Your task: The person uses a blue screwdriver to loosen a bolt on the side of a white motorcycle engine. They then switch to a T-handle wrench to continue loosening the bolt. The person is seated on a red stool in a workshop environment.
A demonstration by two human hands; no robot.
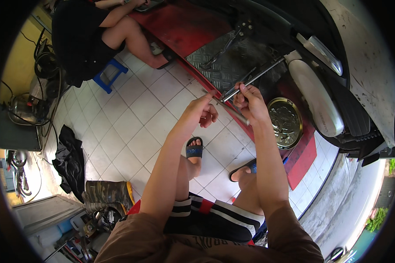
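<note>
My right hand (250, 103) is closed around a metal T-handle wrench (263, 71), pinching it near where the long shaft meets the crossbar. The shaft slants up and right toward the scooter (316, 98), while the crossbar (236, 113) slants down and right below my fingers. My left hand (199, 111) is beside the crossbar's left end. Its index finger is stretched to that end, seemingly touching it, and the other fingers curl loosely around nothing visible. Right of my right hand, a round metal tray (299, 115) holds several small metal parts.
The scooter stands on a red lift platform (306, 164) with a tread-plate top (226, 72). A person (81, 39) sits on a blue stool (112, 74) at upper left. Black cloth (69, 160), hoses (52, 118) and a toolbox (52, 212) lie to the left.
</note>
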